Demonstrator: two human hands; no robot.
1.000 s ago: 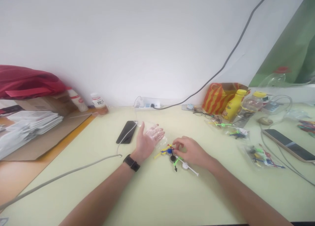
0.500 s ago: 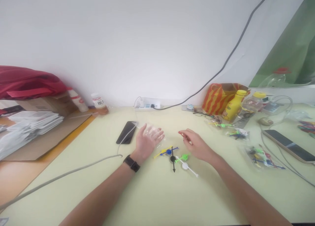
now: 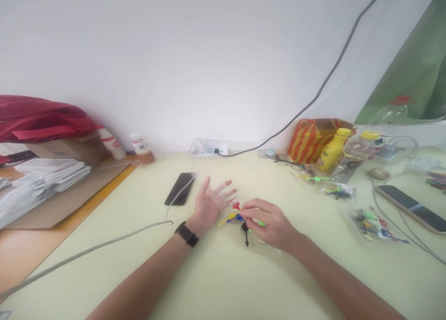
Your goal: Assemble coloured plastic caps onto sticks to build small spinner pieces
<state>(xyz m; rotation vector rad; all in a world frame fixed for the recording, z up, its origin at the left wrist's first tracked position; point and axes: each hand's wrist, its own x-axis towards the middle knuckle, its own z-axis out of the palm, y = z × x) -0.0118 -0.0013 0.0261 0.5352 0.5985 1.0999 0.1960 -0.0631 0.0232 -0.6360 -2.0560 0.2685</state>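
Note:
My left hand (image 3: 208,204) is palm up with its fingers stretched out and apart. A thin clear film, seemingly a plastic bag (image 3: 220,197), veils part of the fingers; its edges are hard to make out. Close beside it, my right hand (image 3: 270,221) pinches a small red plastic arrow spinner (image 3: 236,205) near the left fingertips. Below the hands on the table lie more spinners: a yellow one (image 3: 223,221), a blue one (image 3: 238,217) and a black one (image 3: 246,238). Green and white ones are mostly hidden by my right hand.
A black phone (image 3: 179,189) with a cable lies left of my hands. On the right are bagged spinners (image 3: 374,225), another phone (image 3: 413,208), a yellow bottle (image 3: 332,150) and a striped bag (image 3: 306,141). A power strip (image 3: 209,149) stands against the wall.
My right hand has moved left and down, bringing the red spinner beside my left fingers. It now covers most of the green and white spinners.

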